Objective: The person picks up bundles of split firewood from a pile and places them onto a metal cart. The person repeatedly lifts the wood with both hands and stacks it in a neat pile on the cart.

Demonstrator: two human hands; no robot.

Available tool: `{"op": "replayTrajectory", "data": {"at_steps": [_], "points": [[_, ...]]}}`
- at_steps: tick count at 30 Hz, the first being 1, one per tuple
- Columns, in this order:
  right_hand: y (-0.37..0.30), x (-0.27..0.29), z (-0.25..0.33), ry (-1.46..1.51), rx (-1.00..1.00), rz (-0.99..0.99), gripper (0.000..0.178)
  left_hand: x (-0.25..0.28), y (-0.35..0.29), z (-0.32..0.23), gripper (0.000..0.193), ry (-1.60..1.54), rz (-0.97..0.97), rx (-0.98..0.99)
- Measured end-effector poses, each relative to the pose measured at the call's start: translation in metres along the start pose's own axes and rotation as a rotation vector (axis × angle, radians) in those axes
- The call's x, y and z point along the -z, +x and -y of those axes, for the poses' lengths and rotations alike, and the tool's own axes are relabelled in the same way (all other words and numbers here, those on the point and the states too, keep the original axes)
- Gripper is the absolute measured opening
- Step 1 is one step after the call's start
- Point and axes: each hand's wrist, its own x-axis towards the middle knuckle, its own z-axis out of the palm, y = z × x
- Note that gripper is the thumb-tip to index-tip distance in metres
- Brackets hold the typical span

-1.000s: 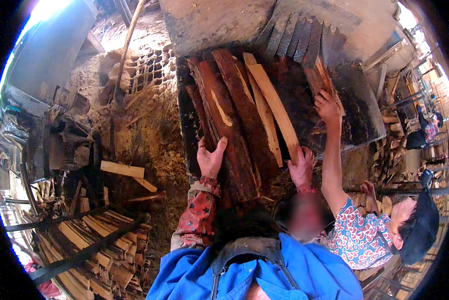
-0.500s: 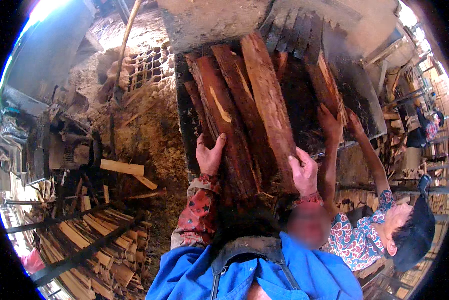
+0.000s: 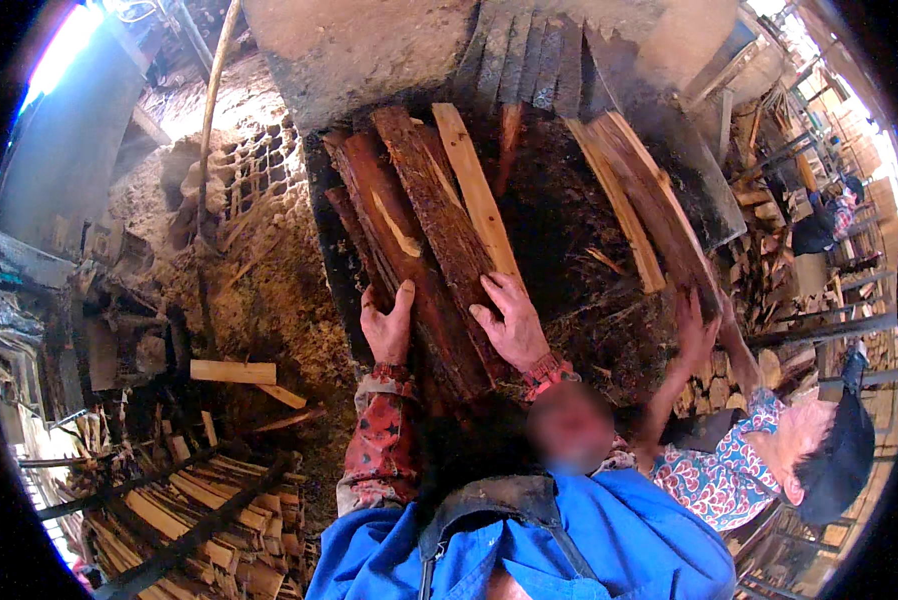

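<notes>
Several long, dark reddish-brown wood slabs with bark lie side by side in front of me. My left hand (image 3: 387, 328) is at the left side of the pile, its thumb over the edge of a slab with a pale streak (image 3: 381, 215). My right hand (image 3: 512, 322) grips the near part of a rough bark slab (image 3: 424, 185), thumb on top. A pale plank (image 3: 477, 185) lies just beyond my right fingers, its near end hidden by them. The undersides of the slabs and some of my fingertips are hidden.
At the right a co-worker's hand (image 3: 694, 330) is on a long slab (image 3: 659, 205), with a narrow pale plank (image 3: 624, 215) beside it. A sooty wall (image 3: 369, 60) stands behind the pile. Split wood (image 3: 184, 510) is stacked at the lower left, and a pole (image 3: 212, 120) leans at the upper left.
My right hand has moved left, and the broad slab it held is no longer raised. A pale plank face now shows there. The co-worker's slab has come nearer, with a pale plank visible beside it.
</notes>
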Motion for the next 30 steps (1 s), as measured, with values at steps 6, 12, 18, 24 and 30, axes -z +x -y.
{"op": "replayTrajectory", "data": {"at_steps": [6,12,18,24,30], "points": [[0.009,0.046,-0.06,-0.157,-0.054,-0.183,0.04,-0.001,0.006,0.007,0.068,0.09,0.015,0.013],[-0.002,0.147,-0.243,-0.655,-0.312,-0.353,0.045,-0.003,0.006,0.02,0.07,0.003,0.033,0.025],[-0.025,0.175,-0.3,-0.537,-0.515,-0.158,0.061,0.0,0.006,0.026,0.072,0.03,0.012,0.051],[-0.048,0.181,-0.289,-0.109,-0.539,-0.029,0.055,-0.002,-0.002,0.017,0.067,-0.118,0.036,0.051],[-0.059,0.144,-0.192,-0.272,-0.617,-0.147,0.039,-0.011,-0.007,0.002,0.064,-0.109,0.014,0.101]]}}
